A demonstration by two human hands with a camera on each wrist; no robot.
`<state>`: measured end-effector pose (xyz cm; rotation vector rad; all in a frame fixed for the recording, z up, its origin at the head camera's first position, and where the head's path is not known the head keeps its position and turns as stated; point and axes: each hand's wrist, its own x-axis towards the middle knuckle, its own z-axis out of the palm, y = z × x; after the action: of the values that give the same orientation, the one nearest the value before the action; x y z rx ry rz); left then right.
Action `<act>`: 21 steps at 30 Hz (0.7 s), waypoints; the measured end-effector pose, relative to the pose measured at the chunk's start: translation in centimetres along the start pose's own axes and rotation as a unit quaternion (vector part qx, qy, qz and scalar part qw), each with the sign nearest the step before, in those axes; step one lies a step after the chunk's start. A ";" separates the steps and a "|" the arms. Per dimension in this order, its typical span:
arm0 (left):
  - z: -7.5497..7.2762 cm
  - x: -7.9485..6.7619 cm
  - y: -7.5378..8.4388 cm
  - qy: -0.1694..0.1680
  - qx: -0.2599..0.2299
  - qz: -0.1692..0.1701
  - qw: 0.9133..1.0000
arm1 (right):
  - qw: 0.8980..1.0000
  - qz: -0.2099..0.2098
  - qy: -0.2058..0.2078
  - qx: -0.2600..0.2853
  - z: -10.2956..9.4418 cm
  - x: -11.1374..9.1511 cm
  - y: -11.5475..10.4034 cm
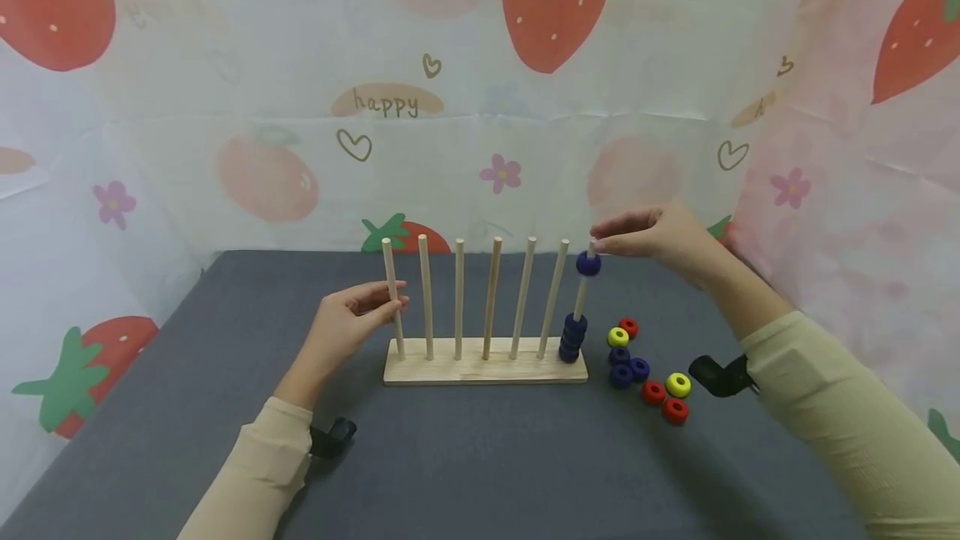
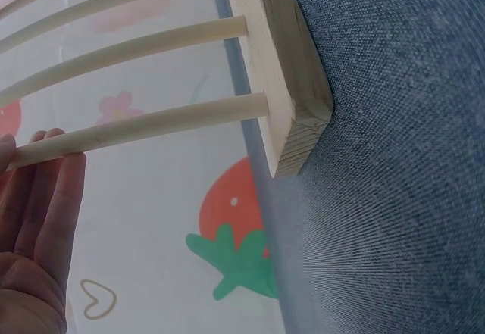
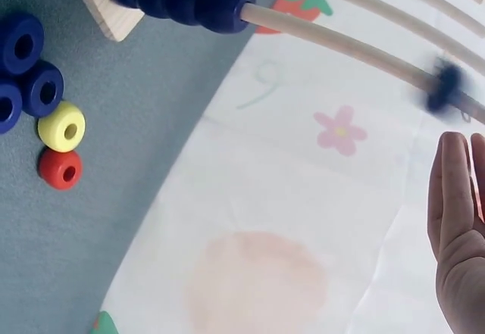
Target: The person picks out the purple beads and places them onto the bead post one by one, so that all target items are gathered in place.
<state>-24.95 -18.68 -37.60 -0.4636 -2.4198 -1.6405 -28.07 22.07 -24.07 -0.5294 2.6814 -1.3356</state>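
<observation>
Nearest the person, the left sleeve [image 1: 255, 465] comes in at about 8 o'clock from the wooden base [image 1: 480, 370] and the right sleeve [image 1: 840, 415] between 3 and 4 o'clock. At 3 to 4 o'clock, just beside the base, loose beads lie on the grey cloth [image 1: 480, 457]: from near to far, a red bead [image 1: 675, 412], a yellow, another red, three blue, a second yellow and a third red. Seven pegs stand in a row along the base. At its 9 o'clock end the left hand [image 1: 347, 319] pinches the leftmost peg [image 2: 167, 124] between thumb and fingers. At the 3 o'clock end, four stacked blue beads [image 1: 573, 338] sit at the foot of the rightmost peg [image 1: 581, 297], and a lone blue bead [image 1: 588, 263], blurred in the right wrist view, is round that peg near its top, well apart from the stack. The right hand [image 1: 663, 244], at 2 o'clock, has its fingers extended by the peg's tip, released from that bead; whether they touch the wood I cannot tell. Farthest, at 12 o'clock, hangs a strawberry-printed backdrop [image 1: 465, 32].
</observation>
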 end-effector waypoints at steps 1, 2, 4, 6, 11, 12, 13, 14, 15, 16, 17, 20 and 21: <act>0.0 0.0 0.0 0.000 0.000 0.000 1.000 | 1.000 0.001 0.001 0.004 0.0 -0.1 0.2; 0.0 0.0 0.0 0.000 0.001 0.000 1.000 | 1.000 0.004 0.002 0.010 0.0 -0.3 0.5; 0.0 -0.1 0.0 0.001 0.002 0.000 1.000 | 1.000 0.011 0.006 0.027 -0.1 -0.7 1.1; -0.1 -0.1 0.0 0.002 0.005 0.000 1.000 | 0.999 0.019 0.012 0.043 -0.2 -1.3 1.8; 0.0 0.0 0.1 0.000 -0.001 -0.002 1.000 | 0.995 0.030 0.032 0.084 0.0 -2.7 4.4; 0.0 0.0 0.1 0.001 -0.003 -0.003 1.000 | 0.994 0.031 0.036 0.093 0.1 -2.9 4.9; 0.0 0.0 0.1 0.001 -0.003 -0.004 1.000 | 0.994 0.032 0.039 0.101 0.2 -3.1 5.5; 0.0 0.0 0.1 0.002 -0.003 -0.005 1.000 | 0.993 0.034 0.042 0.107 0.4 -3.3 5.9; 0.0 0.0 0.1 0.002 -0.002 -0.006 1.000 | 0.992 0.035 0.044 0.114 0.5 -3.4 6.4; 0.0 0.0 0.1 0.003 -0.002 -0.007 1.000 | 0.991 0.039 0.046 0.119 0.7 -3.6 6.8; 0.0 -0.1 0.1 0.003 -0.001 -0.008 1.000 | 0.991 0.043 0.049 0.119 0.8 -3.8 7.1; 0.0 -0.1 0.1 0.003 0.000 -0.006 1.000 | 0.989 0.057 0.058 0.124 1.1 -4.5 8.2; 0.0 -0.1 0.1 0.002 0.001 -0.006 1.000 | 0.988 0.061 0.061 0.131 1.2 -4.7 8.6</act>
<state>-24.86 -18.63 -37.58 -0.4462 -2.4254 -1.6420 -25.63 27.59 -31.87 -0.2602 2.5216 -1.6984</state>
